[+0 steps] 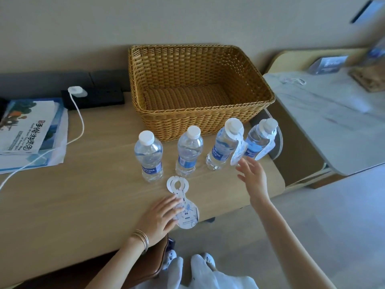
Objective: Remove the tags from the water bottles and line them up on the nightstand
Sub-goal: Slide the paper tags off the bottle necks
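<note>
On counter [83, 195], before wicker basket [187, 124]: four clear ribbed water bottles [149, 155] in a row, white caps. Rightmost two keep glossy card tags [237, 152]. Left hand [160, 217] flat, pressing removed tags [178, 184]. Right hand [253, 176] spread, empty, near third bottle [220, 149]. Advice: steady bottle, lift ring over cap; thin card likely tears.

4 bottles [149, 155] upright, 2 w/ tags [237, 152]

A woven wicker basket [187, 124] stands against the wall. Left of the basket, a white charger [76, 91] sits on a black socket panel [100, 99], and its cable [83, 125] runs past a stack of printed leaflets [31, 132]. Right of the basket is a marble-topped table [333, 126].
</note>
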Action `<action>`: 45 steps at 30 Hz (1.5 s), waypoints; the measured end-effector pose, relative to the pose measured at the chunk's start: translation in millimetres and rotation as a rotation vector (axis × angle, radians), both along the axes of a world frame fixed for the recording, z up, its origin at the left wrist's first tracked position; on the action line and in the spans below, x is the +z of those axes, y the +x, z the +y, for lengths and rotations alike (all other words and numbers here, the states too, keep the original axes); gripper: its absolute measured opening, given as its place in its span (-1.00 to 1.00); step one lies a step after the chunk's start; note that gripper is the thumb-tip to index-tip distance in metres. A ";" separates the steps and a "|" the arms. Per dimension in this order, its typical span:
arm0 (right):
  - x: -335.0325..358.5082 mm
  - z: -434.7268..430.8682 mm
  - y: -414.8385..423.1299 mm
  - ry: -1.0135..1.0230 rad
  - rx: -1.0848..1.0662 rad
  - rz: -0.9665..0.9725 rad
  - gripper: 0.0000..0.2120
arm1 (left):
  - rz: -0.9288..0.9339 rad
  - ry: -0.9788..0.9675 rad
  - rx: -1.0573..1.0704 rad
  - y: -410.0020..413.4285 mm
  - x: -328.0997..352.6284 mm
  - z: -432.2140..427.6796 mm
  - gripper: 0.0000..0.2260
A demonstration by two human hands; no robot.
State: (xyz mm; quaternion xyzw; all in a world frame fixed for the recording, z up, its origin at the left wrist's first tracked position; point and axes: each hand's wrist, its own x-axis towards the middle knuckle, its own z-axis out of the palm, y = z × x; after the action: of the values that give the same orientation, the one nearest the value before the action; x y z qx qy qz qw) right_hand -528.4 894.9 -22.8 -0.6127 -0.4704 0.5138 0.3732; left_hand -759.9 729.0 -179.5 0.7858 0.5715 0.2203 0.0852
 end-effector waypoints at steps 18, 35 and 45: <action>36.9 -29.3 14.2 0.188 -0.090 0.101 -0.94 | 0.009 -0.033 0.012 -0.1 0.6 1.4 -0.69; 84.8 -44.9 -1.5 0.166 -0.067 0.310 -0.87 | -0.028 -0.003 0.011 0.2 0.3 0.8 -0.69; 2.2 -99.2 7.0 -0.161 0.258 0.060 -0.85 | -0.140 0.026 0.043 2.3 5.0 -0.8 -0.73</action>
State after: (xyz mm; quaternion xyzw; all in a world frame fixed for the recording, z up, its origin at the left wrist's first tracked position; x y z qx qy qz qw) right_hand -521.4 795.8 -20.6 -0.5594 -0.4912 0.6116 0.2676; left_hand -757.5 728.1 -174.6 0.7572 0.5778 0.2840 0.1100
